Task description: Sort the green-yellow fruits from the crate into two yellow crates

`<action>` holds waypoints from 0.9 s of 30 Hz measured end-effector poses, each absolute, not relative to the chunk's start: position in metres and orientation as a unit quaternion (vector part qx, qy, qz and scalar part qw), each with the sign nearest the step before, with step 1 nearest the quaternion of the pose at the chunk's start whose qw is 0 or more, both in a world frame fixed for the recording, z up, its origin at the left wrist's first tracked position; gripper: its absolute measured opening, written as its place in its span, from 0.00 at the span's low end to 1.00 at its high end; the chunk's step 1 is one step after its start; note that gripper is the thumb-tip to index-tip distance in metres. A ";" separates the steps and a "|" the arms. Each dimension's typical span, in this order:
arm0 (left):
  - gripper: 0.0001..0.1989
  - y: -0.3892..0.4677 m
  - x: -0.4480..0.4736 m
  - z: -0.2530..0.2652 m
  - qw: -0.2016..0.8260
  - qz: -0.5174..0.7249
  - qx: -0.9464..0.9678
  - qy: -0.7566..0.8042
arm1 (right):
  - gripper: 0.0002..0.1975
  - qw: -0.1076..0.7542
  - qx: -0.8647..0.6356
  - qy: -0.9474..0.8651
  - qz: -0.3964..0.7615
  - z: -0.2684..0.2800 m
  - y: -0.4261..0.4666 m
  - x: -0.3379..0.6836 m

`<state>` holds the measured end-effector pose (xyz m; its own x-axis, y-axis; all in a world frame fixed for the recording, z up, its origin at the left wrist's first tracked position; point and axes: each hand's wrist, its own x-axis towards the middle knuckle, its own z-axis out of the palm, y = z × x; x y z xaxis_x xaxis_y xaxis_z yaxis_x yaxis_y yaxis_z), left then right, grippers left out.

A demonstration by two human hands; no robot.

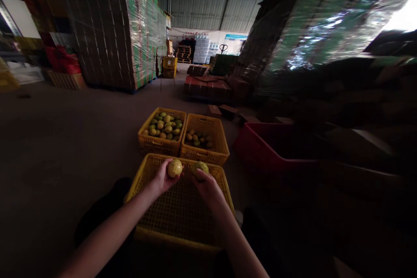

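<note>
1. Hands, qty 2: I had both in view via head cam, fwd of the forearms, above the far part of the near crate (179, 213), w/ a gap between them.
2. L hand (165, 178), load qty 1: I had its fingers curled round a pale yellow fruit (175, 168), gripping it from the side & below; top surface was exposed.
3. R hand (206, 186), load qty 1: I had thumb & fingers clasped about a greenish fruit (201, 166), near the crate's far rim. Couldn't tell from this angle whether either fruit touched the crate.
4. Yellow crates, qty 3 total: near crate sat directly below the hands, slotted base visible; the other 2 stood side by side just beyond it.
5. Far L crate (156, 144): held a heap of mixed yellow & green fruits (167, 129); overlap prevented an exact count, but I made it >20.
6. Far R crate (207, 155): held a smaller lot (198, 139), approx. 10, dimly lit; exact qty n/a.
7. Red bin (249, 150), qty 1: stood to the R of the crates.
8. Bkgd: I noted 2 tall film-wrapped stacks, 1 L (146, 30) & 1 R (312, 30), plus 1 blue sign (235, 37) on the rear wall.
</note>
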<state>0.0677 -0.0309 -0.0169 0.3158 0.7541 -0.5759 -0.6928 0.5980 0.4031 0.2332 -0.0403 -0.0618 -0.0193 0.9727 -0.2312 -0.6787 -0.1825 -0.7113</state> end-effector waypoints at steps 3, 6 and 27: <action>0.13 -0.033 0.070 -0.015 0.809 0.441 0.040 0.386 | 0.16 0.617 -0.352 -0.186 0.679 -0.063 -0.038 0.233; 0.13 -0.035 0.072 -0.013 0.809 0.437 0.035 0.391 | 0.17 0.623 -0.350 -0.180 0.677 -0.064 -0.036 0.233; 0.18 -0.022 0.059 -0.004 0.759 0.557 0.071 0.330 | 0.34 0.569 -0.366 -0.299 0.673 -0.023 -0.063 0.210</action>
